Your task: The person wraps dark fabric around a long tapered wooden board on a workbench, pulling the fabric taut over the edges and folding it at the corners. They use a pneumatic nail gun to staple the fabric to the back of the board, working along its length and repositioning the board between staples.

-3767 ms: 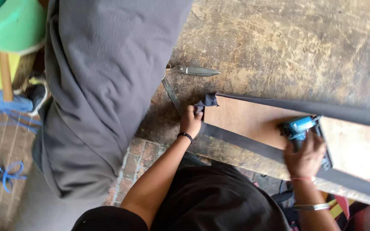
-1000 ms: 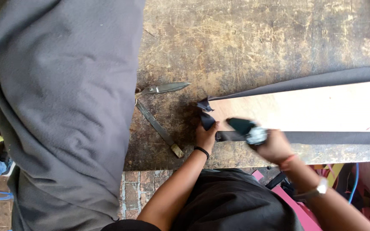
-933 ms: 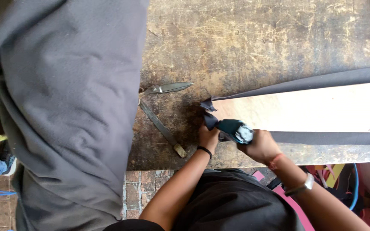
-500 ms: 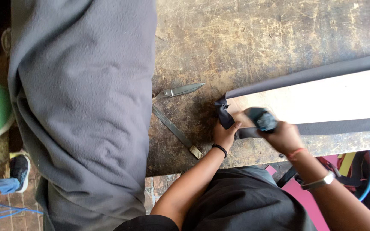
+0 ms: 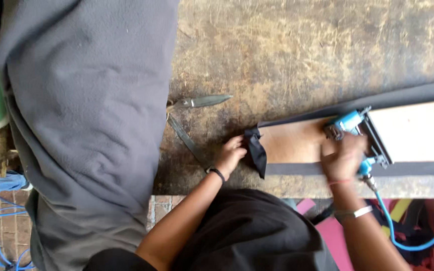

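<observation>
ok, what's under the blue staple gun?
The blue staple gun sits on the wooden board, gripped by the right hand. Its nose contact is hidden. Left hand pinches dark fabric.

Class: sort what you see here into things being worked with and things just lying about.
In use: left hand on dark fabric; board; right hand gripping blue stapler with hose.

Lying about: scissors, grey cloth, workbench.

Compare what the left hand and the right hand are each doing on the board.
The left hand pinches the dark fabric corner at the end of the flat wooden board; the right hand grips a blue pneumatic stapler farther along it. The left wrist wears a black band, the right a red one. Both rest on the board.
</observation>
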The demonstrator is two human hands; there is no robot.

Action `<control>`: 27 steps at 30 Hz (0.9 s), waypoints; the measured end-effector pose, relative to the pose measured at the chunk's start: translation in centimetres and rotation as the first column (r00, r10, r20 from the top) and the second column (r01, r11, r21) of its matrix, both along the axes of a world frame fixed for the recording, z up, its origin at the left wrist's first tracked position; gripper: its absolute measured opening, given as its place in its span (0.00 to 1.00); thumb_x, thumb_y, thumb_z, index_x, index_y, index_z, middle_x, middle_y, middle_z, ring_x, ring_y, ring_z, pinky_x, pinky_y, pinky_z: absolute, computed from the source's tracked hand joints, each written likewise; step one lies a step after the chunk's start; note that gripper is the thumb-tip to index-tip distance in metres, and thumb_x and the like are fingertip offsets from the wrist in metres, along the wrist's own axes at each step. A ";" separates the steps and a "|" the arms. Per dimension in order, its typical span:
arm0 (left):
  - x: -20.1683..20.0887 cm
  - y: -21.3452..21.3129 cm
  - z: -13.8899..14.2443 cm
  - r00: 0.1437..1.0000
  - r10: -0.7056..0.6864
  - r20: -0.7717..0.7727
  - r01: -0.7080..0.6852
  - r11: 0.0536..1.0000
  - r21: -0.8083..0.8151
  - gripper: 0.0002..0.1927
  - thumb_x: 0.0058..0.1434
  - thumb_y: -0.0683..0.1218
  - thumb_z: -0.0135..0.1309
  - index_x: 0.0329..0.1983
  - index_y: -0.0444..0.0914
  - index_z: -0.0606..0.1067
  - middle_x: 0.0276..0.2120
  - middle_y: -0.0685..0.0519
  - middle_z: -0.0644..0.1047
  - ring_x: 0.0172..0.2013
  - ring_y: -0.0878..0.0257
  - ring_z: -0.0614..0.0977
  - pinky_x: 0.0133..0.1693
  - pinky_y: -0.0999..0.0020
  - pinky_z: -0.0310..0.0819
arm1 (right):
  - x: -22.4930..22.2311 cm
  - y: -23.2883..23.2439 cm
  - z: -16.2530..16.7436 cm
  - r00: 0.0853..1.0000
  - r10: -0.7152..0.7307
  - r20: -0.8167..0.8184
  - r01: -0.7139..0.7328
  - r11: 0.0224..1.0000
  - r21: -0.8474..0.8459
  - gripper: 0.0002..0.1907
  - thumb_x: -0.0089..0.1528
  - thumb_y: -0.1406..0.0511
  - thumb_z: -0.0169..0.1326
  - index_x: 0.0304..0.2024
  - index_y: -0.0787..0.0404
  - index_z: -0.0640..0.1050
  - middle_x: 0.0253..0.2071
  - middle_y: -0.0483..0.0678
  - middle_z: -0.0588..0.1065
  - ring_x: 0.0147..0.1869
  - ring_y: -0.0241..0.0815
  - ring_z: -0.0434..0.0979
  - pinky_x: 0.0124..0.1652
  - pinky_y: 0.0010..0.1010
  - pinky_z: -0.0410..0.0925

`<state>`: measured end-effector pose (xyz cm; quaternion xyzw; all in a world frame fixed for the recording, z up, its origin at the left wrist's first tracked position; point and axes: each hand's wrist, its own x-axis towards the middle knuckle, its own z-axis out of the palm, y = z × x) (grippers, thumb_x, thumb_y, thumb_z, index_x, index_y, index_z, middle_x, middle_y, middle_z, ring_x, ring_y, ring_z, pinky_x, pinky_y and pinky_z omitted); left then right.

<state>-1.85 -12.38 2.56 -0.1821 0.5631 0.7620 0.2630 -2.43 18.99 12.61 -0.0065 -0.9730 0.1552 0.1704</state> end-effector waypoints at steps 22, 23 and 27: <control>-3.2 1.8 -1.8 0.993 0.043 -0.107 -0.031 0.993 0.111 0.23 0.64 0.34 0.53 0.64 0.34 0.72 0.54 0.53 0.78 0.53 0.68 0.78 0.56 0.72 0.72 | -3.4 -14.2 -3.7 0.843 0.213 0.495 0.187 0.746 -0.639 0.09 0.58 0.62 0.63 0.37 0.60 0.85 0.25 0.50 0.81 0.27 0.39 0.81 0.31 0.31 0.73; -3.4 1.9 -2.3 0.987 0.027 -0.160 -0.017 0.998 0.059 0.21 0.63 0.35 0.56 0.61 0.33 0.73 0.51 0.52 0.79 0.50 0.68 0.80 0.53 0.72 0.74 | -3.7 -14.2 -3.7 0.817 0.207 0.537 0.232 0.735 -0.637 0.09 0.59 0.62 0.63 0.37 0.59 0.84 0.25 0.49 0.81 0.26 0.39 0.80 0.30 0.32 0.72; -3.9 2.2 -3.9 0.973 -0.016 -0.230 -0.005 0.996 -0.094 0.15 0.60 0.38 0.62 0.51 0.31 0.78 0.40 0.53 0.83 0.39 0.69 0.84 0.42 0.74 0.79 | -3.7 -12.5 -2.5 0.717 0.208 0.666 0.180 0.867 -0.464 0.10 0.61 0.60 0.63 0.35 0.60 0.84 0.24 0.49 0.81 0.27 0.40 0.81 0.32 0.32 0.73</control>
